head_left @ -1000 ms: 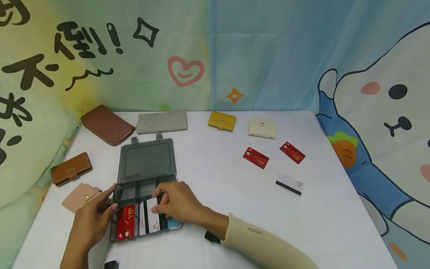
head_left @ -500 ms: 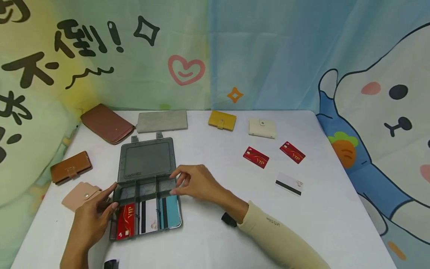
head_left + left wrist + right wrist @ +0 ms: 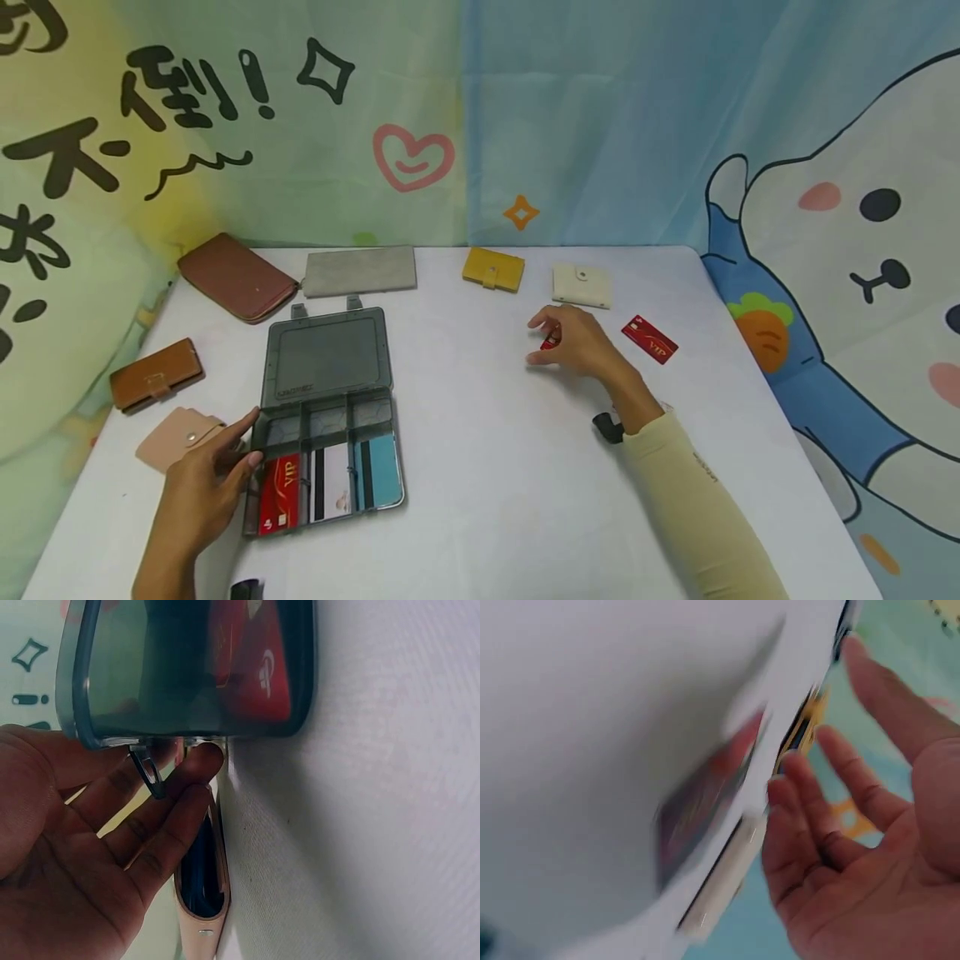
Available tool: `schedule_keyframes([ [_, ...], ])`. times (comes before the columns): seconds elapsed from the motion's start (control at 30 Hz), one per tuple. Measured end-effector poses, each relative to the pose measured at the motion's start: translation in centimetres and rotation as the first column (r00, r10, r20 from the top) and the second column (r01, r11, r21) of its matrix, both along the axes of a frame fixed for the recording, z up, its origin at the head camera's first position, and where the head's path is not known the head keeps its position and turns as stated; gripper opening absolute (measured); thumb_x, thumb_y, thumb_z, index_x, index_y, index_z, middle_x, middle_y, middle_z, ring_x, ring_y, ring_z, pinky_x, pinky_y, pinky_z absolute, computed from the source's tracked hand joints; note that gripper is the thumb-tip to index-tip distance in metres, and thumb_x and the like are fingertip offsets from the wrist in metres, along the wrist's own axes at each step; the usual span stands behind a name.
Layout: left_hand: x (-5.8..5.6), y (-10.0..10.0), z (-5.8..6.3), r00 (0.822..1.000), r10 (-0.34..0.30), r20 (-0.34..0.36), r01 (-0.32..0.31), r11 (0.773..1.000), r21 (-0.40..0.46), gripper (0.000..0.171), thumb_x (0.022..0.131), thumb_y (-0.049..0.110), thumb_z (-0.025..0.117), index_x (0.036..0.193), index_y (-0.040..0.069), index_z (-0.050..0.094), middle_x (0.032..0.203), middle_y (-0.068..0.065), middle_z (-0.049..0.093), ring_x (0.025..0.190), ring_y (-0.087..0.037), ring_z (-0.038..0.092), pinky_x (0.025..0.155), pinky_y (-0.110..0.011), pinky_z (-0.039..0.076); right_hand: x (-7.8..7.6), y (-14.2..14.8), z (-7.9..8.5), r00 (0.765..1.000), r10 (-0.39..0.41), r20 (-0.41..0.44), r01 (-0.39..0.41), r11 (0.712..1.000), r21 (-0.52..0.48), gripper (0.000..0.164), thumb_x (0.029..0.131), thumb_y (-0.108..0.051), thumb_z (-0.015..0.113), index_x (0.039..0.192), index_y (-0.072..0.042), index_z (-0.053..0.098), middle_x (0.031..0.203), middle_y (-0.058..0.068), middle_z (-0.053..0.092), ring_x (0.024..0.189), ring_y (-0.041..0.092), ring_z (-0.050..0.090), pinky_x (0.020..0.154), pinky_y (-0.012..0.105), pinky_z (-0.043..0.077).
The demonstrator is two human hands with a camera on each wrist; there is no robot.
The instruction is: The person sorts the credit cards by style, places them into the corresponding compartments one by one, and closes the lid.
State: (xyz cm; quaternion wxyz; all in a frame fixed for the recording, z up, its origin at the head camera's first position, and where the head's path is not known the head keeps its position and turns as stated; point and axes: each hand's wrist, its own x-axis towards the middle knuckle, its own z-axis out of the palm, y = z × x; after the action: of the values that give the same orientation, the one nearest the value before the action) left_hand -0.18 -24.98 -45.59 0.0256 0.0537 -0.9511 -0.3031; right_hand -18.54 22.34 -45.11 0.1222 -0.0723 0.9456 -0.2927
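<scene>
A grey translucent plastic storage box (image 3: 326, 400) lies with its lid folded back. Its front compartments hold a red VIP card (image 3: 280, 493), a white card with a black stripe (image 3: 332, 482) and a blue card (image 3: 380, 473). My left hand (image 3: 198, 496) holds the box's left edge with thumb and fingers. Over toward the right, my right hand (image 3: 577, 342) hovers, fingers apart, above another red VIP card (image 3: 551, 338), mostly hidden beneath it. The right wrist view shows a blurred red card (image 3: 709, 799) beside that hand, with nothing between the fingers.
Beyond the right hand lies a third red VIP card (image 3: 649, 339); the forearm mostly hides a striped card. Cream (image 3: 582, 285), yellow (image 3: 492, 269), grey (image 3: 362, 272) and reddish-brown (image 3: 238, 277) wallets line the back. Tan (image 3: 157, 376) and pink (image 3: 178, 439) ones sit left of the box.
My right hand has left the box's front compartments, uncovering the white and blue cards, and moved right and away over a red card. The left hand has stayed at the box edge.
</scene>
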Motion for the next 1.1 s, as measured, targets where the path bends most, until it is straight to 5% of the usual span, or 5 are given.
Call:
schedule_keyframes([
  [0.2,0.0,0.1,0.0,1.0,-0.001,0.014,0.001,1.0,0.0,0.062,0.091,0.008,0.071,0.148,0.02,0.049,0.116,-0.027,0.067,0.09,-0.034,0.07,0.071,-0.046,0.059,-0.4,3.2,-0.8,0.99,-0.135,0.034,0.127,0.976,0.175,0.058,0.073,-0.041,0.088,0.116,-0.016,0.059,0.115,0.01,0.06,0.106,0.028,0.053,0.083,0.044,0.051],
  [0.7,-0.2,0.2,-0.1,0.999,0.012,0.051,-0.012,1.0,0.001,0.063,0.091,0.009,0.071,0.149,0.021,0.048,0.113,-0.025,0.068,0.089,-0.03,0.068,0.067,-0.036,0.059,-0.5,2.0,-1.4,0.975,-0.186,0.119,0.164,0.971,0.175,0.053,0.079,-0.034,0.085,0.114,-0.008,0.055,0.115,0.014,0.057,0.106,0.031,0.052,0.084,0.043,0.051],
  [0.8,-0.1,0.2,0.0,0.999,0.017,0.046,-0.017,1.0,-0.008,0.063,0.091,0.009,0.072,0.149,0.021,0.049,0.112,-0.025,0.068,0.088,-0.031,0.068,0.068,-0.04,0.059,0.1,0.6,-1.2,0.984,-0.116,0.134,0.102,0.989,0.111,0.038,0.083,-0.03,0.082,0.105,-0.011,0.057,0.103,0.011,0.059,0.096,0.027,0.055,0.073,0.036,0.051],
  [0.93,-0.1,0.0,0.0,1.0,0.016,0.025,-0.016,1.0,-0.013,0.063,0.09,0.008,0.073,0.148,0.021,0.05,0.113,-0.026,0.069,0.088,-0.031,0.069,0.066,-0.035,0.058,1.2,-2.0,-0.7,0.984,0.099,0.151,-0.092,0.994,-0.056,0.02,0.09,-0.022,0.076,0.098,-0.014,0.059,0.085,0.005,0.057,0.078,0.02,0.054,0.064,0.029,0.047],
  [1.1,-0.2,0.0,0.0,1.0,0.012,0.014,-0.012,1.0,-0.015,0.062,0.09,0.009,0.073,0.147,0.021,0.051,0.113,-0.025,0.069,0.087,-0.029,0.068,0.064,-0.023,0.053,2.8,-6.5,-0.1,0.906,0.405,0.125,-0.351,0.882,-0.314,0.019,0.093,-0.014,0.07,0.111,-0.014,0.062,0.077,0.005,0.055,0.068,0.013,0.05,0.062,0.025,0.044],
])
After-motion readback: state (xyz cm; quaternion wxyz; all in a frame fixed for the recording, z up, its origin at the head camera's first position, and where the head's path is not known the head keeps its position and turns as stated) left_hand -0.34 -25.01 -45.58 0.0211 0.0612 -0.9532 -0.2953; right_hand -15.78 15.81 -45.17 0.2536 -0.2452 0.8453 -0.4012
